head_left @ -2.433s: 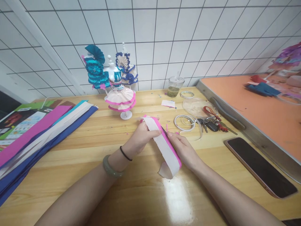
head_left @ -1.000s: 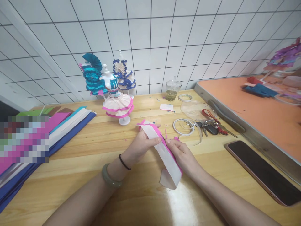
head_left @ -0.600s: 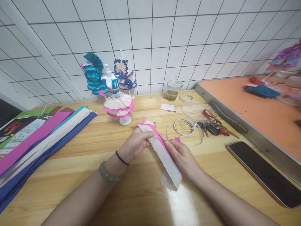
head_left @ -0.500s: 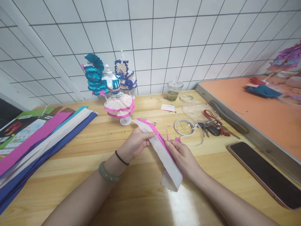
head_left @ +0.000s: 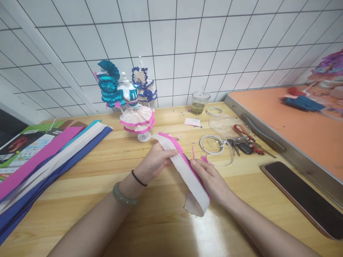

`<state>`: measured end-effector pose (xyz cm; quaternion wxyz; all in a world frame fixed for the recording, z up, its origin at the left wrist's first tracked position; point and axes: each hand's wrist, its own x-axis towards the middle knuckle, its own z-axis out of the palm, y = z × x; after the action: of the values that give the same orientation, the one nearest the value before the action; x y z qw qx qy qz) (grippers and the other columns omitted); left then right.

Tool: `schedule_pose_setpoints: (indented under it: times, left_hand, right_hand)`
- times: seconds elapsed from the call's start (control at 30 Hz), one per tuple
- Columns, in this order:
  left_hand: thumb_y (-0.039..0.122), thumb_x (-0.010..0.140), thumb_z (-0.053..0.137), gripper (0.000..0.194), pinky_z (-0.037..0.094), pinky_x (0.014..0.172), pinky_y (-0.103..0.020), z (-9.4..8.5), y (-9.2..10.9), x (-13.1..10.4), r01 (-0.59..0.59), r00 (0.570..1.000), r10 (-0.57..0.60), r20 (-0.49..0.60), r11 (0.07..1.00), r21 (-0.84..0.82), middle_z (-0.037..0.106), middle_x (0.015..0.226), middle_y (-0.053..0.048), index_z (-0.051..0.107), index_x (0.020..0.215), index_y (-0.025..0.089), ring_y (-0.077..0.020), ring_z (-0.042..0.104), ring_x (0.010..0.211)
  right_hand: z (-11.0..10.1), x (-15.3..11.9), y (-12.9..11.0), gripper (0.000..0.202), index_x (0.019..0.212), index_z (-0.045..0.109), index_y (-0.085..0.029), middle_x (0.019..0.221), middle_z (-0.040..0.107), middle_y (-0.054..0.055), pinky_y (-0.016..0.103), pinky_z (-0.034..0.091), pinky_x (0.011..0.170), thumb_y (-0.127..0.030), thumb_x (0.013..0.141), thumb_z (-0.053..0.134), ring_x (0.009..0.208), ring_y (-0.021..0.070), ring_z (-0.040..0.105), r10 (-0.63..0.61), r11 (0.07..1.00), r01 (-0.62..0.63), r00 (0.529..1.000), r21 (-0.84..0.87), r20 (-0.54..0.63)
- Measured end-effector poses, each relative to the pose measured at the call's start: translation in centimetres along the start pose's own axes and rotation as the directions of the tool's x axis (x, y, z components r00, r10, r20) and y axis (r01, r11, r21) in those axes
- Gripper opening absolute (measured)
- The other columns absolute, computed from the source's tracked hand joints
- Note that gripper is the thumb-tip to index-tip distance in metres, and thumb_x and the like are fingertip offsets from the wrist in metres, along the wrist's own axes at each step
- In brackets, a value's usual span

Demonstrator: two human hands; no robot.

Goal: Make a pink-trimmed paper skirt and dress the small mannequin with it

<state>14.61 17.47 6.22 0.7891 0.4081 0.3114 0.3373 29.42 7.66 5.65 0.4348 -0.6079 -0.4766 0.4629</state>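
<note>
"How does the left hand (head_left: 157, 160) sit?"
"Pinching: its thumb (head_left: 169, 154) lies on top, pointing toward the right fingers. One fingertip (head_left: 175, 138) shows beyond it; the others are curled beneath, mostly hidden."
"And the right hand (head_left: 210, 176)?"
"Also pinching, its own thumb (head_left: 197, 167) and forefinger held close together, aimed toward the left thumb. What the other fingers do, I can't see well."
"Do the two touch?"
"No, the thumb tips are near but apart."
"Arms?"
"The left forearm (head_left: 91, 217) slants in from behind and left of its fingers, the right forearm (head_left: 257, 217) from behind and right of its fingers."
</note>
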Motion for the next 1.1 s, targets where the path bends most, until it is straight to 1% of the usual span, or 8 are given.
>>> schedule_pose_setpoints:
  times: [0.1,0.2,0.33,0.43,0.57,0.7,0.97,1.1]
  left_hand:
    - [0.013,0.065,0.073,0.042,0.046,0.075,-0.027,0.1,0.2,-0.1,-0.036,0.999,0.036,-0.001,0.999,-0.002,0.063,0.084,-0.002,0.061,0.105,0.016,-0.0124,0.059,0.076]
    - [0.012,0.064,0.074,0.043,0.045,0.077,-0.028,0.1,0.4,-0.1,-0.058,0.998,0.058,-0.008,0.998,0.025,0.064,0.081,-0.001,0.061,0.106,0.015,-0.0122,0.058,0.075]
    - [0.013,0.063,0.075,0.049,0.046,0.078,-0.031,0.1,0.2,-0.1,-0.018,1.000,0.018,0.002,0.998,0.054,0.064,0.085,-0.002,0.060,0.110,0.016,-0.0136,0.059,0.077]
    - [0.015,0.064,0.075,0.053,0.046,0.074,-0.032,0.3,0.0,-0.2,0.015,1.000,-0.017,0.019,0.996,0.084,0.064,0.087,-0.003,0.058,0.114,0.018,-0.0146,0.059,0.077]
    - [0.013,0.063,0.075,0.048,0.045,0.080,-0.034,0.7,-0.4,-0.3,-0.006,0.999,0.001,0.054,0.996,0.090,0.065,0.090,-0.004,0.060,0.108,0.015,-0.0162,0.060,0.082]
    - [0.012,0.061,0.076,0.053,0.042,0.086,-0.036,1.0,-0.9,-0.2,-0.011,0.999,0.007,0.041,0.994,0.109,0.066,0.090,-0.006,0.059,0.111,0.014,-0.0183,0.060,0.086]
    - [0.012,0.063,0.074,0.056,0.042,0.085,-0.035,1.2,-1.5,-0.3,0.005,1.000,-0.008,0.028,0.994,0.113,0.065,0.086,-0.004,0.055,0.116,0.013,-0.0167,0.059,0.082]
    - [0.013,0.064,0.074,0.058,0.042,0.085,-0.035,1.1,-1.6,-0.2,-0.001,0.999,-0.004,0.037,0.993,0.122,0.065,0.085,-0.004,0.055,0.118,0.014,-0.0163,0.059,0.083]
  right_hand:
    - [0.0,0.0,-0.2,0.042,0.061,0.047,-0.020,0.057,0.040,-0.003,0.025,0.034,0.053,-0.056,0.082,0.047,0.054,0.0128,0.037,0.004,0.999,-0.005,1.000,0.038,0.021]
    - [0.0,0.0,-0.5,0.043,0.060,0.048,-0.020,0.057,0.043,-0.003,0.026,0.036,0.054,-0.058,0.080,0.049,0.055,0.0131,0.038,-0.007,0.998,0.003,0.999,0.068,0.049]
    - [-0.1,0.0,-0.6,0.044,0.058,0.045,-0.020,0.056,0.042,-0.003,0.026,0.037,0.056,-0.058,0.080,0.048,0.055,0.0131,0.038,-0.034,0.998,0.032,0.999,0.060,0.032]
    - [-0.1,0.0,-0.5,0.042,0.059,0.046,-0.020,0.057,0.042,-0.003,0.025,0.036,0.054,-0.057,0.080,0.048,0.055,0.0132,0.038,-0.009,0.997,0.007,0.999,0.071,0.031]
    - [-0.1,0.0,-0.2,0.038,0.067,0.054,-0.020,0.061,0.049,-0.002,0.025,0.038,0.058,-0.055,0.081,0.049,0.060,0.0144,0.044,-0.004,0.996,0.003,1.000,0.094,0.020]
    - [-0.2,0.1,0.1,0.038,0.066,0.052,-0.020,0.063,0.051,-0.001,0.025,0.039,0.061,-0.053,0.083,0.048,0.063,0.0152,0.046,-0.020,0.997,0.020,1.000,0.077,0.005]
    - [-0.1,0.2,0.1,0.039,0.066,0.053,-0.020,0.060,0.049,-0.002,0.026,0.038,0.059,-0.053,0.084,0.046,0.059,0.0146,0.044,0.017,0.997,-0.016,1.000,0.070,-0.011]
    - [-0.1,0.3,0.2,0.040,0.067,0.055,-0.018,0.061,0.050,-0.001,0.026,0.037,0.057,-0.053,0.084,0.046,0.060,0.0145,0.044,0.007,0.998,-0.006,1.000,0.056,-0.013]
